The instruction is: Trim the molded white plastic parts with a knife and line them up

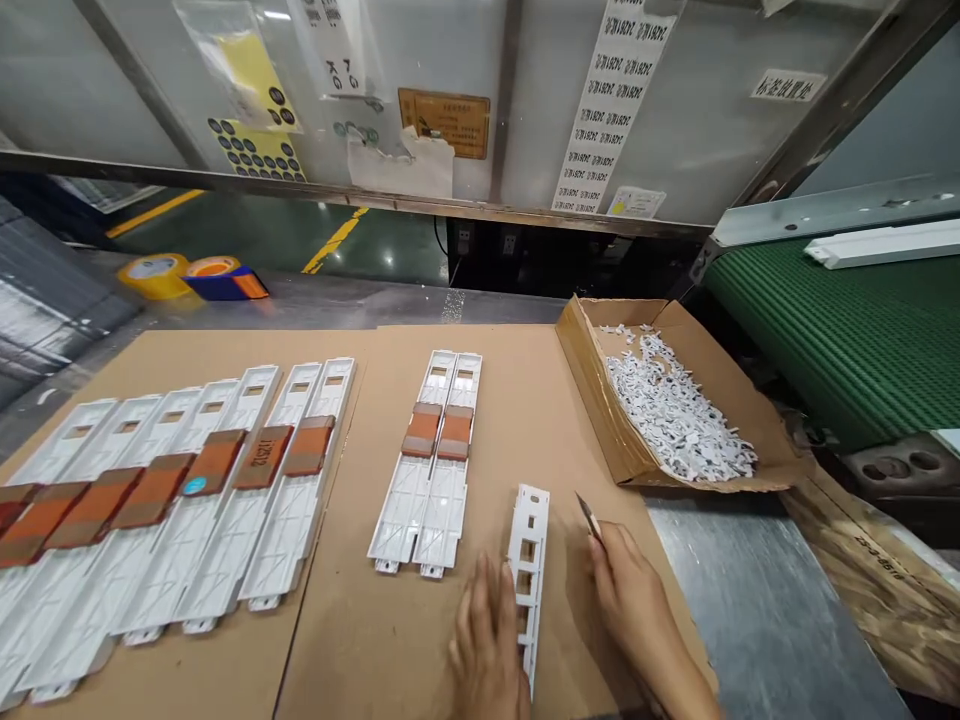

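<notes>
A slim white plastic frame with square openings [531,560] lies lengthwise on the cardboard. Along its left edge rests my left hand [484,635], fingers stretched out and touching it. To the right of the frame, my right hand [634,590] is closed around a small pointed knife [589,515], its tip up and to the left, apart from the frame. Two long white plastic parts [439,500] lie side by side beyond my left hand, each with a reddish-brown block [455,432] across it.
Several similar white parts with blocks [289,520] are lined up at left on the cardboard sheet [360,640]. A cardboard box [600,420] of white plastic scraps [675,410] stands at right, near a green conveyor belt [840,330]. Tape rolls [154,275] sit at the back left.
</notes>
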